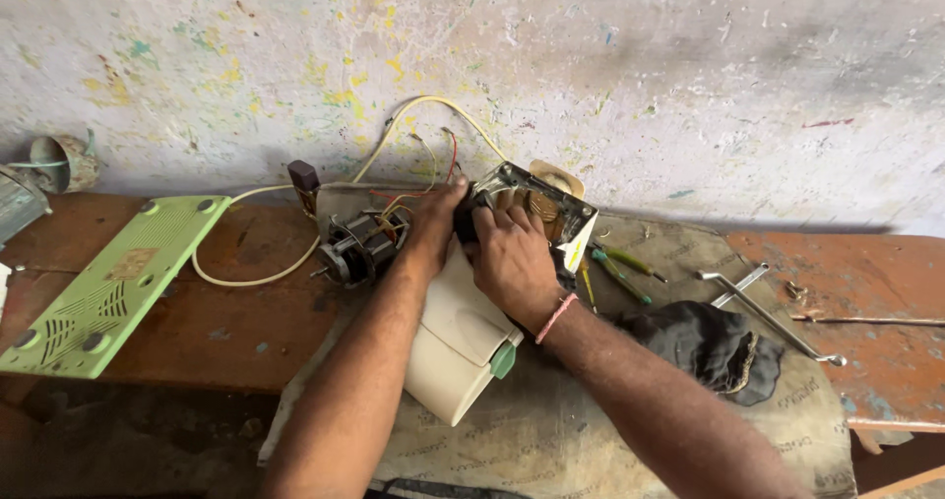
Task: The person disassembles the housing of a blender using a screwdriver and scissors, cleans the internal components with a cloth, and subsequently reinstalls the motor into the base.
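A cream appliance housing (461,334) with a green latch lies tipped on its side on a sackcloth (561,430). Both my hands meet at its open upper end (541,204), where copper windings and wires show. My left hand (438,225) grips something dark at the opening, beside a small electric motor (362,245). My right hand (512,258), a pink thread on its wrist, presses on the housing with fingers curled into the opening. Thin yellow and red wires (433,155) loop up from the motor.
A green vented base plate (108,282) lies at left on the wooden bench (246,312), with a cream cord (231,278) curling beside it. Green-handled tools (620,268), a dark cloth (714,346) and a metal wrench (773,312) lie at right. A painted wall (591,76) stands behind.
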